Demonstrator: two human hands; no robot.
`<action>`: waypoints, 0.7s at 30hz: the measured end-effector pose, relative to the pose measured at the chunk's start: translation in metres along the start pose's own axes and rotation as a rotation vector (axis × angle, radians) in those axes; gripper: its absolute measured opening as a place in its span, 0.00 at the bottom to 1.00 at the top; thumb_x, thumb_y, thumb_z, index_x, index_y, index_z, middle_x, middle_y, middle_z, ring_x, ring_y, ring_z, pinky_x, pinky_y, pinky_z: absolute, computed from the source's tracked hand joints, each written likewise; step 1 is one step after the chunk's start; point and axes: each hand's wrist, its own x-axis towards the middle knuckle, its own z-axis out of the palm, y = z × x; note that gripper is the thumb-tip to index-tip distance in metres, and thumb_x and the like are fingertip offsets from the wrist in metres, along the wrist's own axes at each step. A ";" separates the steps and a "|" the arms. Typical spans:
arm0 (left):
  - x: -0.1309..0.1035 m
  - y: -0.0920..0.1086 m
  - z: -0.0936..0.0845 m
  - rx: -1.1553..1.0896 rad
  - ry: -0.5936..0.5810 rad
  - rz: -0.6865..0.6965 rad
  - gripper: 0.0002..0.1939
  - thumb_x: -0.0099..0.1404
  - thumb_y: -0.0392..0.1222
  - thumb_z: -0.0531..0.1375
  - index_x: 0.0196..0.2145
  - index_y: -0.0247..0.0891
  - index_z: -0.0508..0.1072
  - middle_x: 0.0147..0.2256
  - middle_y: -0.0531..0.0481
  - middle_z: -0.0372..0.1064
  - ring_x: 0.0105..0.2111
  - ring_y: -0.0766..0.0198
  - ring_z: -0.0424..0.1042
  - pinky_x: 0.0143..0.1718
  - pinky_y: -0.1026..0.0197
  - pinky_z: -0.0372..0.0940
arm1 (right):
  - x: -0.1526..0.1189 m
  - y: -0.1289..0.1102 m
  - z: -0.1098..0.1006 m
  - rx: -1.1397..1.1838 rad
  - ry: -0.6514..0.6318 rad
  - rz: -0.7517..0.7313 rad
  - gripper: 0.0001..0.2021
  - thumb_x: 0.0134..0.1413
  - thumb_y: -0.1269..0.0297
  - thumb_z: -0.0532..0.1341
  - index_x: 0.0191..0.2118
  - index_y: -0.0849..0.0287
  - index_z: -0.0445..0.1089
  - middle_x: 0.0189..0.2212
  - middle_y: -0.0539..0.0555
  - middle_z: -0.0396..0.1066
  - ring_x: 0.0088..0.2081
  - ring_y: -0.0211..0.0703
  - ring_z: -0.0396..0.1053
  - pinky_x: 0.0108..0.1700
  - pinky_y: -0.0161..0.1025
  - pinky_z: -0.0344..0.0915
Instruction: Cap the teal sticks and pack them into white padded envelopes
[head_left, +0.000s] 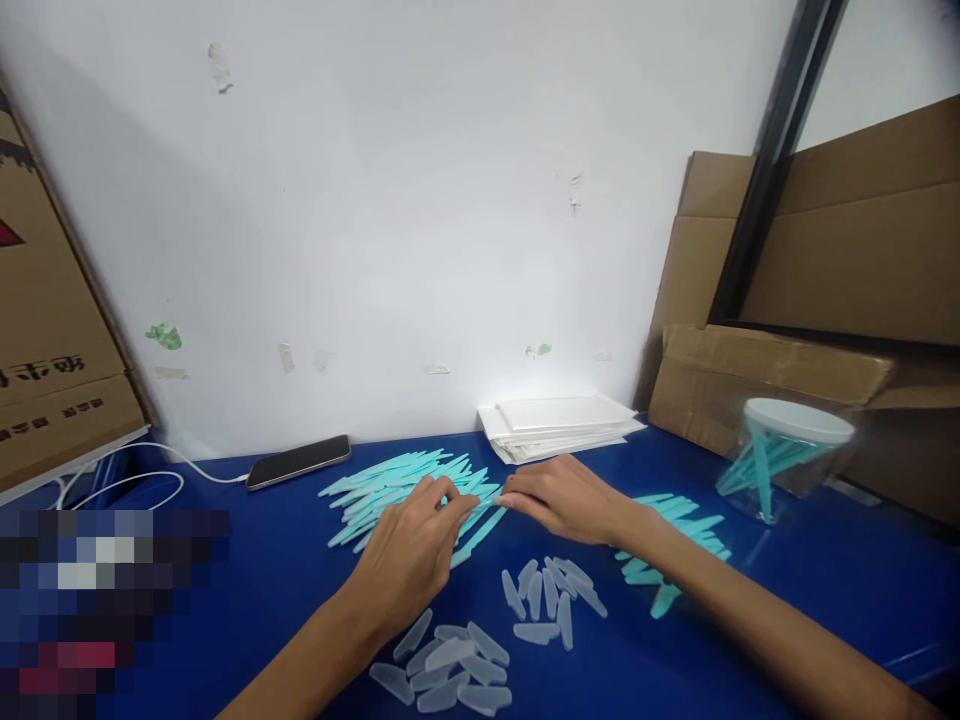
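Note:
My left hand is closed in a pinch, its fingertips at one end of a slim turquoise eyebrow razor. Close beside it, my right hand pinches the other end, where a small translucent cap seems to sit, mostly hidden by the fingers. Behind and under the left hand spreads a pile of turquoise eyebrow razors. A second group of razors lies beyond my right forearm. Two loose heaps of translucent blade caps, one nearer and one farther, rest between my arms.
A clear jar with a white lid holds several razors at the right. White paper sheets are stacked against the wall. A phone on a white cable lies at the back left. Cardboard boxes flank the blue table.

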 end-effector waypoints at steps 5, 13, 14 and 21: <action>0.003 -0.013 -0.006 0.215 -0.060 -0.113 0.15 0.71 0.31 0.49 0.47 0.40 0.72 0.40 0.44 0.70 0.42 0.54 0.68 0.27 0.61 0.61 | -0.005 0.035 -0.013 0.016 0.029 0.179 0.21 0.72 0.50 0.45 0.48 0.53 0.72 0.42 0.54 0.77 0.40 0.48 0.73 0.38 0.38 0.60; 0.005 -0.024 -0.012 0.316 -0.190 -0.203 0.13 0.71 0.35 0.49 0.38 0.35 0.74 0.36 0.42 0.71 0.40 0.52 0.68 0.26 0.59 0.62 | -0.036 0.106 -0.030 0.362 -0.397 0.469 0.23 0.46 0.43 0.68 0.40 0.57 0.79 0.34 0.55 0.78 0.35 0.48 0.74 0.34 0.37 0.64; 0.005 -0.023 -0.012 0.310 -0.187 -0.206 0.13 0.71 0.36 0.50 0.38 0.35 0.74 0.37 0.42 0.71 0.41 0.52 0.68 0.26 0.59 0.63 | -0.039 0.110 -0.030 0.416 -0.456 0.499 0.25 0.42 0.43 0.70 0.41 0.57 0.79 0.34 0.55 0.79 0.36 0.49 0.74 0.34 0.36 0.64; 0.000 -0.003 -0.016 -0.040 -0.085 0.035 0.11 0.71 0.38 0.53 0.45 0.41 0.74 0.43 0.44 0.70 0.44 0.54 0.66 0.39 0.52 0.69 | -0.045 0.115 -0.023 0.532 -0.513 0.510 0.22 0.41 0.46 0.70 0.36 0.59 0.79 0.33 0.55 0.79 0.35 0.48 0.74 0.36 0.37 0.65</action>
